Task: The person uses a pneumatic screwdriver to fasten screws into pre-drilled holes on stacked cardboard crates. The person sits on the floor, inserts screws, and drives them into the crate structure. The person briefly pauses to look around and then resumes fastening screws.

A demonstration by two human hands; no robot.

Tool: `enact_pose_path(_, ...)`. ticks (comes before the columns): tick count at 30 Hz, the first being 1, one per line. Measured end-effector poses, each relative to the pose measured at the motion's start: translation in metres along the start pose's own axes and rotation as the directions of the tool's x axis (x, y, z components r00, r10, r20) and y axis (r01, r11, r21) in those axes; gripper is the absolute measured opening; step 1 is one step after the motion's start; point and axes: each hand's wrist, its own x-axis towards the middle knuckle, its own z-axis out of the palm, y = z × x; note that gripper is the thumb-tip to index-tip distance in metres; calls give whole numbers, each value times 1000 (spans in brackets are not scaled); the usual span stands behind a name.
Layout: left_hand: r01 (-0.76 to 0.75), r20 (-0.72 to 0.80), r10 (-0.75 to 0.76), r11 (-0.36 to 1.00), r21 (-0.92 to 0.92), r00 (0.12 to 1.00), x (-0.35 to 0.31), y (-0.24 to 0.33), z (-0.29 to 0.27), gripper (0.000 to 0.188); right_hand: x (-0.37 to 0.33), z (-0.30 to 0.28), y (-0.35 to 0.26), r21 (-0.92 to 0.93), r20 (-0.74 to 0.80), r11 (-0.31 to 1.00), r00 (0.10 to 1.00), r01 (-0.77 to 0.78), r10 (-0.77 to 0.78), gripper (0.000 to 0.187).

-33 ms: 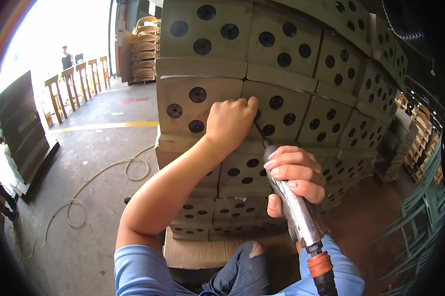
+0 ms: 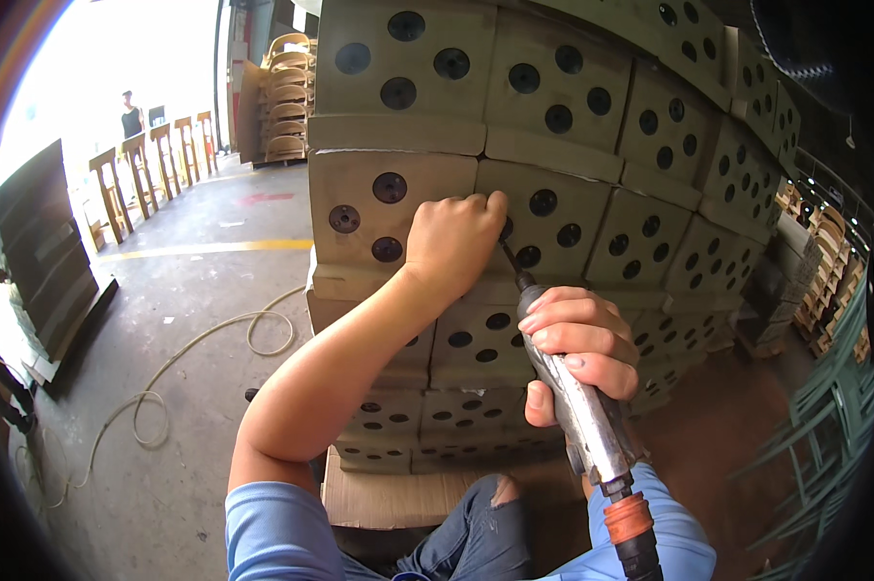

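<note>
Before me stand stacked beige blocks (image 2: 427, 169) with round black discs (image 2: 542, 201) on their faces. In my right hand (image 2: 577, 339) is a worn silver air screwdriver (image 2: 580, 416) with an orange-red hose coupling at its rear. It slants up to the left, and its thin dark bit meets a partly covered disc (image 2: 506, 229) near the left edge of one block. My left hand (image 2: 452, 242) is closed against the stack beside that disc, its fingers curled toward the bit tip. What those fingers pinch is hidden behind the hand.
A pale hose (image 2: 190, 344) loops over the concrete floor at left. Further left are a leaning dark panel (image 2: 45, 242), wooden chair frames (image 2: 137, 169) and a distant person (image 2: 131, 114). Stacked curved wooden parts (image 2: 286, 97) stand behind. Green metal frames (image 2: 824, 416) lie at right; cardboard (image 2: 389, 494) lies below the stack.
</note>
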Motion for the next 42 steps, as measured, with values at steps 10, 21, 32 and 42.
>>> enact_pose_path(10, 3, -21, -3, 1000, 1, 1000, 3, -3, 0, 23, -4, 6, 11, -20, -35, 1000, 999, -10, 9, 46)
enact_pose_path(21, 81, -37, -81, 997, 8, 996, 6, 3, 0, 29, 3, 6, 12, -45, -59, 999, 998, 18, -21, 41)
enact_pose_path(32, 453, 264, -447, 394, -800, 855, -32, 9, -36, 14, -8, -16, -59, 78, -117, 994, 989, -79, 88, 40)
enact_pose_path(42, 349, 610, -360, -573, -742, 706, -44, 49, -27, 14, 4, -21, -75, 90, -324, 992, 944, 89, -55, 36)
